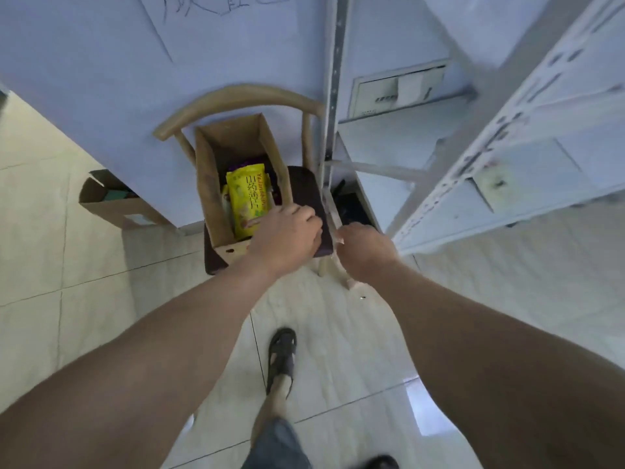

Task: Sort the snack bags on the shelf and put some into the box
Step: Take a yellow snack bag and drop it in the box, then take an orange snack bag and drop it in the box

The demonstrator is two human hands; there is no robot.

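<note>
An open cardboard box (209,184) stands on a wooden chair (236,96) with a dark seat. Inside it lies a yellow snack bag (245,198) over purple and other packets. My left hand (287,236) hovers over the box's near right corner with its fingers curled downward; whether they grip the box edge or the bag is hidden. My right hand (363,250) hangs beside the chair's right edge, close to the shelf's corner post, fingers curled down and out of sight. The white metal shelf (473,164) stands on the right; no snack bags show on it.
A second, smaller cardboard box (115,208) sits on the floor at the left against the wall. The floor is pale tile. My sandalled foot (282,353) is planted just in front of the chair.
</note>
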